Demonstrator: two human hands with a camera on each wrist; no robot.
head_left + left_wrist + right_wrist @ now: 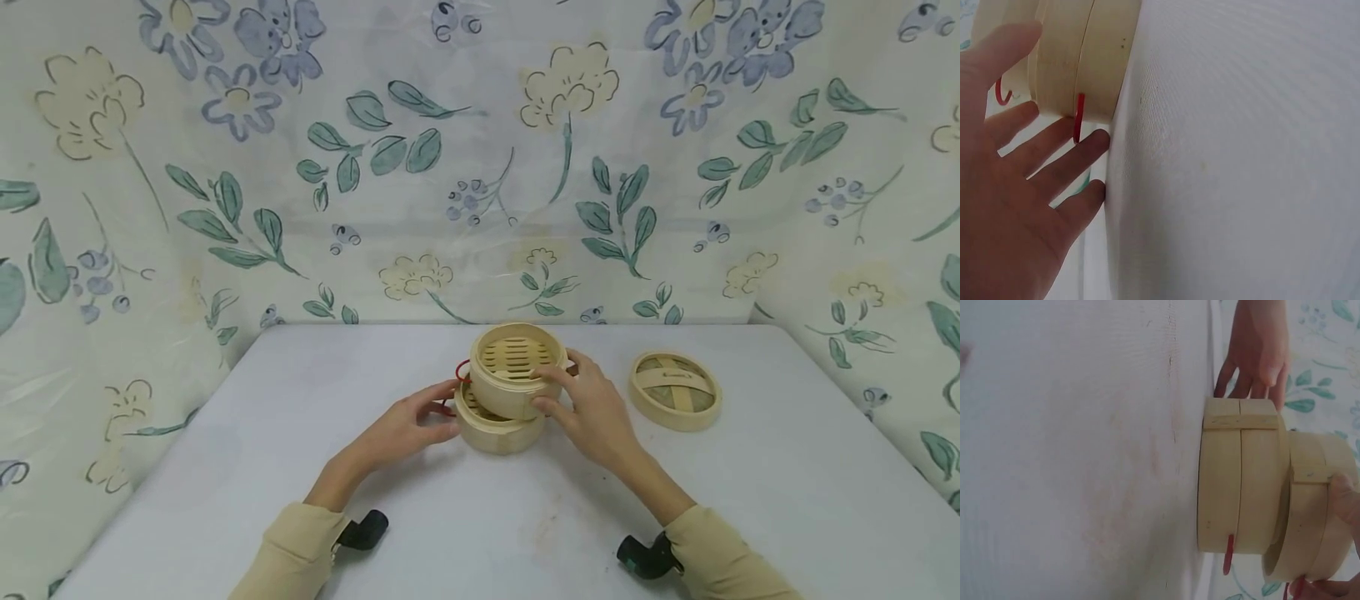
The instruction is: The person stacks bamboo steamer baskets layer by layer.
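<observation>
The right hand grips a round slatted pale-bamboo basket, not yet aligned, above a matching lower basket; the left hand, fingers loosely extended, flanks them. The round woven-bamboo lid is off, apart.

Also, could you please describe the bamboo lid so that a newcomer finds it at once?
On the white table, look to the right of the right hand. The round lid lies there alone. Crossing bands span its top, unlike the open upper basket and lower basket.
</observation>
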